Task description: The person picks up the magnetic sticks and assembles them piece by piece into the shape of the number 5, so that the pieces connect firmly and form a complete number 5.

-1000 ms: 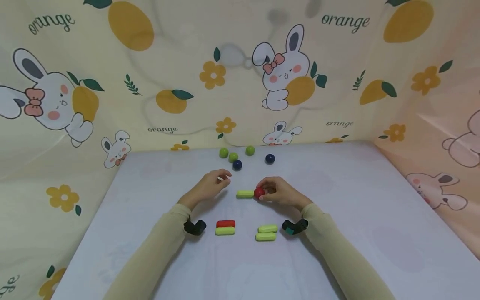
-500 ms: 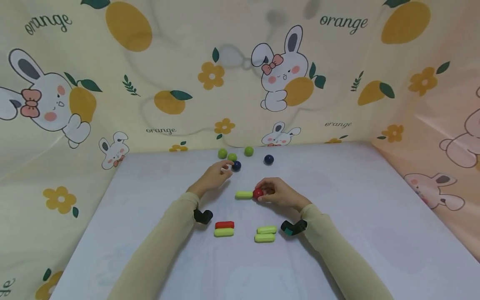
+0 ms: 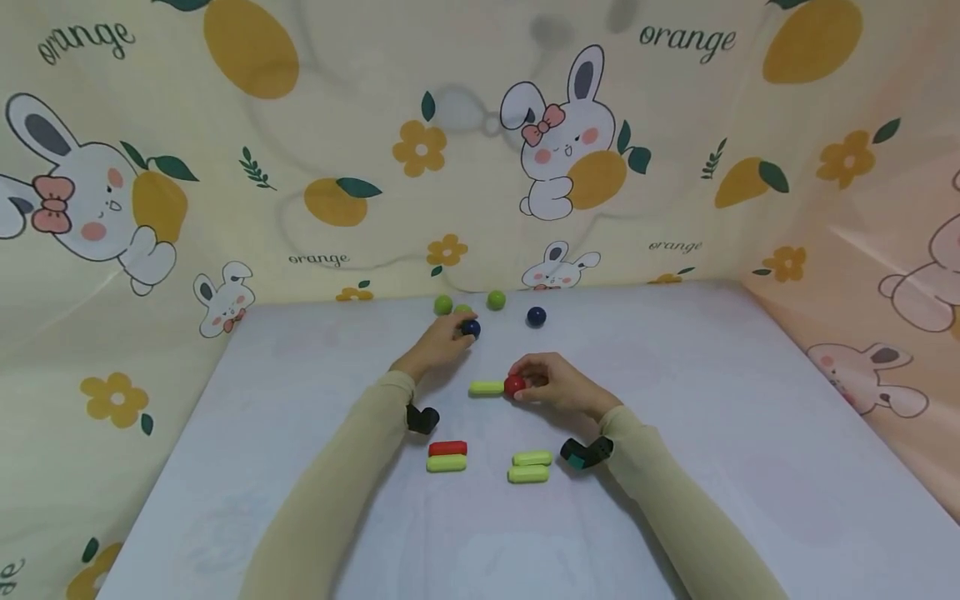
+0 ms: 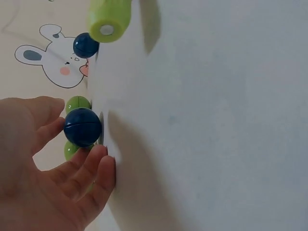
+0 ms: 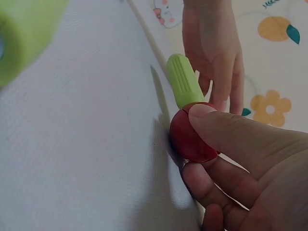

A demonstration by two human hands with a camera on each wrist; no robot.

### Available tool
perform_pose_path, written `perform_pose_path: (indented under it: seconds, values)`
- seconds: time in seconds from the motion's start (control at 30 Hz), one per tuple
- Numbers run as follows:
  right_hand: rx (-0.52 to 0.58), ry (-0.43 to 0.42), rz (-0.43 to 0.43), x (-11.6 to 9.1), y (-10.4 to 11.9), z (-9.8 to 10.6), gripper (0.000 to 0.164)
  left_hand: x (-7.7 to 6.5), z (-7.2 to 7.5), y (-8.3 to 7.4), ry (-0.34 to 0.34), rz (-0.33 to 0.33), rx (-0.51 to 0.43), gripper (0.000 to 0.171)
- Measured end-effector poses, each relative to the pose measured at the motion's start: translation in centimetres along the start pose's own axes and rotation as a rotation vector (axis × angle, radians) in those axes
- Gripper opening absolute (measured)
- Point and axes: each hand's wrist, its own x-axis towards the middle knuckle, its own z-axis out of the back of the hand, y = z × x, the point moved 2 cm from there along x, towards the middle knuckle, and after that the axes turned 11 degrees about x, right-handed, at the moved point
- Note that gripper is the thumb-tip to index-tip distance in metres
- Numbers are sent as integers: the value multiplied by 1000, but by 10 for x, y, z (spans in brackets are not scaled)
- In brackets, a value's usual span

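While our right hand (image 3: 561,385) pinches the red ball (image 3: 513,386), likely steadying the green rod (image 3: 486,388) touching it, our left hand (image 3: 438,343), fingers apart, frames the blue ball (image 3: 472,328) beyond.

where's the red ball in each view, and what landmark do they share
Head: red ball below and slightly right of centre, in the right hand.
Left wrist: not in it.
Right wrist: slightly right of and below centre.
Shared landmark: the left hand, visible in all three.
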Motion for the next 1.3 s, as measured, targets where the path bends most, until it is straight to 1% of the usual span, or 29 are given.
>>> perform_pose_path:
  seconds: [0.1, 0.2, 0.37, 0.47, 0.53, 0.77, 1.0, 1.3]
  values:
    - [9, 2, -4, 0, 1, 0, 32, 1, 0, 0, 7, -8, 22, 51]
    - [18, 5, -9, 0, 1, 1, 32, 1, -1, 1, 14, 7, 20, 49]
    - [26, 4, -20, -1, 0, 0, 32, 2, -5, 5, -1, 23, 60, 33]
    - [30, 7, -25, 0, 1, -1, 33, 1, -6, 5, -5, 28, 81, 29]
    - [29, 9, -21, 0, 1, -1, 33, 0, -5, 6, 0, 28, 75, 30]
    - [24, 10, -25, 1, 4, -1, 33, -7, -2, 11, 19, 62, 14, 33]
    - [0, -1, -30, -1, 5, -1, 33, -14, 3, 13, 9, 43, 23, 32]
    - [3, -2, -32, -1, 0, 0, 33, -31, 4, 13, 10, 38, -8, 29]
